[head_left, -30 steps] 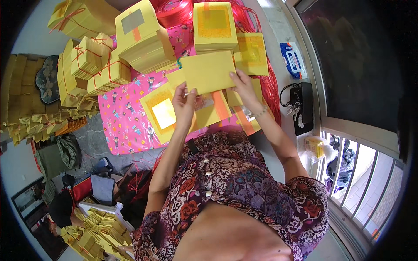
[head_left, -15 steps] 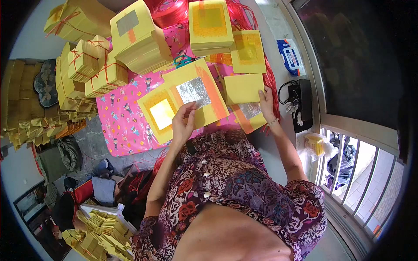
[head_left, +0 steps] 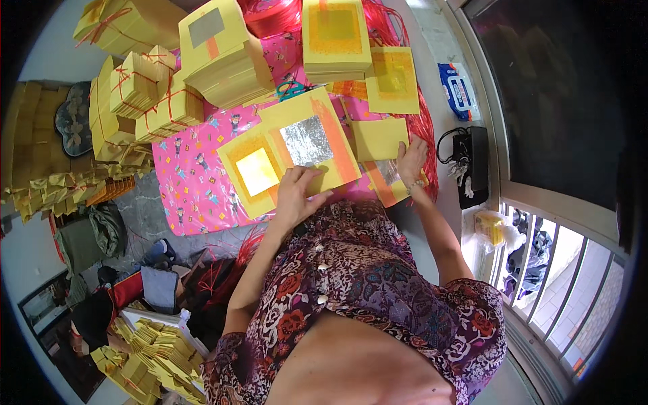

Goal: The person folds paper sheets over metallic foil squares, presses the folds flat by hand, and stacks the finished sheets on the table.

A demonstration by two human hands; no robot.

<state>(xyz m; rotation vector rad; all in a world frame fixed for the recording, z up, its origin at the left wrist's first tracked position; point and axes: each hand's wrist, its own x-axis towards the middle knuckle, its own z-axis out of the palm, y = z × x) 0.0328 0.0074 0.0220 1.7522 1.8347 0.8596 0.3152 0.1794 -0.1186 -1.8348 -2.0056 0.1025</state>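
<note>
At the far left, yellow paper bundles tied with red string (head_left: 135,84) stand beside a tall yellow paper stack topped by a silver-grey rectangle (head_left: 226,57). On the pink, figure-printed plastic cloth (head_left: 196,162) lies a yellow paper sheet with a bright gold foil square (head_left: 256,172), overlapped on its right by a yellow paper sheet with a silver foil square and orange bands (head_left: 305,140).

The left hand (head_left: 297,197) has shifted slightly right and lower since 0.5 s ago; its fingers, loosely bent and grasping nothing, rest on the silver-foil sheet's lower part, just below the foil, with the thumb pointing right.

Farther right, the plain yellow folded paper rectangle (head_left: 379,140), raised between the 2 hands 1.0 s ago, lies over another silver-and-orange sheet (head_left: 390,179). The right hand (head_left: 412,162), which gripped its edge 0.5 s ago, now has spread, released fingers: the thumb side meets the rectangle's right edge, while the other fingers extend beyond it, near the glossy red strands (head_left: 428,128).
</note>
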